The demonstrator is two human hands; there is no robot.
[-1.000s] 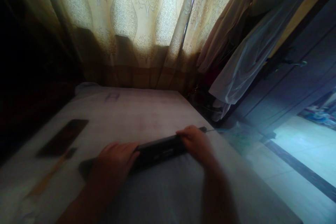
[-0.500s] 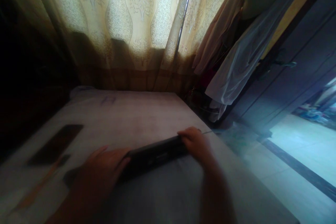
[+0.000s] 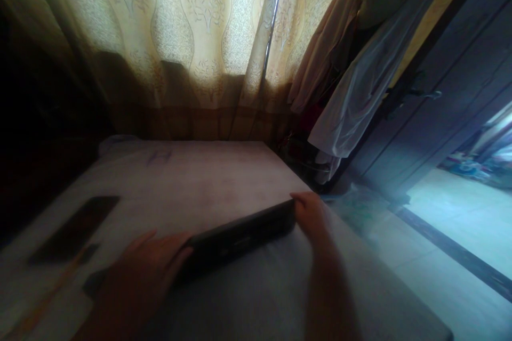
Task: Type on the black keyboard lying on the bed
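A long, black, box-shaped object [image 3: 244, 237] is tilted on edge above the pale bed-like surface, its far right end higher in view. Small light marks show on its near side, too blurred to read. My left hand [image 3: 156, 258] grips its left end, thumb towards me and fingers on the far side. Around the right end, my right hand [image 3: 310, 213] is closed with bent fingers. To the left of my left hand lies a thin tool with an orange-brown handle and dark head [image 3: 60, 282]. A small dark thing [image 3: 94, 282] is partly covered by my left wrist.
A flat, dark rectangular piece [image 3: 78, 229] lies on the left of the covered surface [image 3: 224, 170]. Behind hang patterned curtains [image 3: 206, 26]. Clothes [image 3: 348, 101] hang at right, beside a door [image 3: 448, 64]. A clear plastic bag [image 3: 356, 208] sits by the right edge, above a tiled floor.
My right hand has shifted slightly right, at the very end of the black object, whose near side now shows more. The whole view has swung a little to the right.
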